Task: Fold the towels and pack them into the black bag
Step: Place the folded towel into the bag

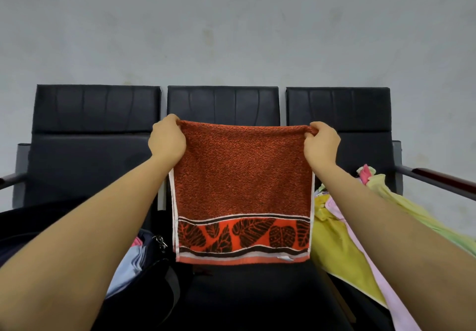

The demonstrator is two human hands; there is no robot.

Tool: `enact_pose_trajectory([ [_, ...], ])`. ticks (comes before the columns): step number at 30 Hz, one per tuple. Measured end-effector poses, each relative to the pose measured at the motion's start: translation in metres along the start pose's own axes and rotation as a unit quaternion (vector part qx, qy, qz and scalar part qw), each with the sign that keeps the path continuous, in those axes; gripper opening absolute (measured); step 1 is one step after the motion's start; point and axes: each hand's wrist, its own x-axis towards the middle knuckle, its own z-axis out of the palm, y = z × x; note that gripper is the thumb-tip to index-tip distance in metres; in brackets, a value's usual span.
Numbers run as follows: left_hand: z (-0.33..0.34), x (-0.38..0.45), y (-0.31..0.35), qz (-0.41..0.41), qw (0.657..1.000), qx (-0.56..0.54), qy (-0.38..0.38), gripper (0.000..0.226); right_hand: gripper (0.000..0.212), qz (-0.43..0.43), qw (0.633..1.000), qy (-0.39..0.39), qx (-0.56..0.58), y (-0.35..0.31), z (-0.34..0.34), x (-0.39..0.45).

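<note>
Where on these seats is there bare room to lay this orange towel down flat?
The middle seat is bare below the orange towel, which the left hand and right hand hold up. It lies between the black bag on the left and the yellow and pink towels crowding the right seat.

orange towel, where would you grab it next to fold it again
Probably the bottom hem, coming from below. The orange towel hangs flat and doubled from its top fold, pinched at both upper corners by the left hand and right hand, so the lower edge hangs free.
</note>
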Motion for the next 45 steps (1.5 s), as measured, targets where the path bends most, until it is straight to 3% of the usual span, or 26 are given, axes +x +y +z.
enact_pose_trajectory([
  [6, 0.006, 0.001, -0.004, -0.118, 0.982, -0.145, 0.023, 0.03, 0.027, 0.119, 0.981, 0.023, 0.154, -0.002, 0.001, -0.003],
  [9, 0.009, 0.004, -0.004, -0.131, 0.976, -0.176, 0.016, 0.032, 0.024, 0.152, 0.969, 0.022, 0.193, 0.0, 0.005, -0.001],
  [12, 0.013, 0.009, -0.006, -0.112, 0.977, -0.178, -0.022, 0.027, 0.025, 0.125, 0.983, 0.011, 0.138, 0.002, 0.005, -0.002],
  [15, 0.013, 0.009, -0.004, -0.055, 0.99, -0.106, -0.075, 0.01, 0.024, 0.086, 0.995, -0.012, 0.055, 0.002, 0.0, -0.004],
  [17, 0.011, 0.007, -0.003, -0.023, 0.994, -0.057, -0.09, 0.023, 0.023, 0.069, 0.997, -0.021, 0.011, 0.002, -0.001, -0.005],
  [24, 0.013, 0.007, -0.016, -0.011, 0.998, -0.039, -0.047, 0.02, 0.025, 0.046, 0.994, -0.073, -0.07, 0.004, 0.005, -0.002],
  [34, 0.009, -0.011, -0.018, -0.078, 0.996, -0.035, 0.022, 0.024, 0.027, -0.017, 0.968, 0.013, -0.252, 0.005, 0.009, -0.004],
  [38, 0.008, -0.022, -0.022, -0.081, 0.997, 0.004, 0.01, 0.014, 0.025, -0.042, 0.965, -0.028, -0.256, 0.013, 0.007, -0.007],
  [45, 0.008, -0.042, -0.026, -0.075, 0.996, 0.016, -0.04, 0.018, 0.02, -0.046, 0.969, -0.108, -0.215, 0.028, 0.005, -0.016],
])
